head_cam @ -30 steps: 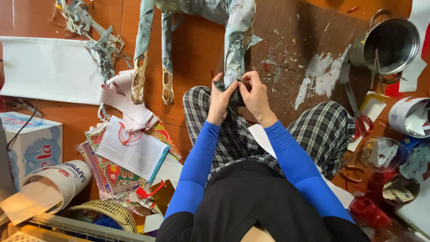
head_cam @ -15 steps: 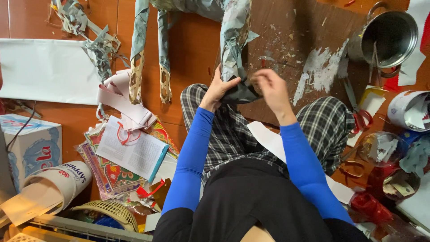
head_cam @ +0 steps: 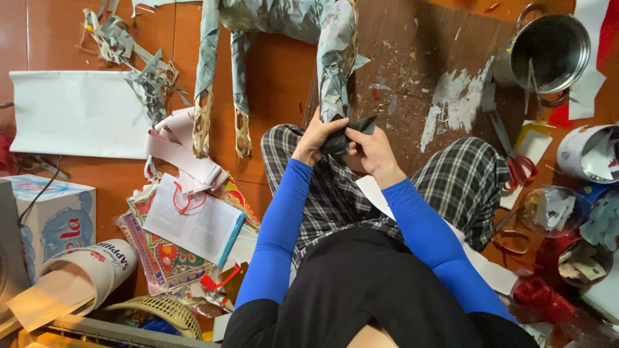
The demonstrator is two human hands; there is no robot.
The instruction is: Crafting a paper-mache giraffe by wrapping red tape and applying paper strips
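A paper-covered figure with woven legs lies on the floor; its nearest leg [head_cam: 336, 58] runs down toward my lap. My left hand [head_cam: 314, 136] grips the lower end of that leg, where a dark piece of paper [head_cam: 353, 127] is wrapped. My right hand [head_cam: 372, 152] pinches the same dark paper from the right side. Both hands meet above my checked trousers [head_cam: 451, 187]. Two other legs [head_cam: 205, 96] with bare wicker ends lie to the left.
A metal pot [head_cam: 551, 51] stands at the top right, with red-handled scissors [head_cam: 516, 169] below it. Jars and cups of paper scraps [head_cam: 554, 209] crowd the right edge. A white sheet [head_cam: 77, 113], books [head_cam: 193, 222], a cardboard box [head_cam: 55, 216] and a basket [head_cam: 161, 309] lie on the left.
Both hands stayed at the end of the leg, shifting their hold on the dark paper; my right hand dropped slightly lower and right.
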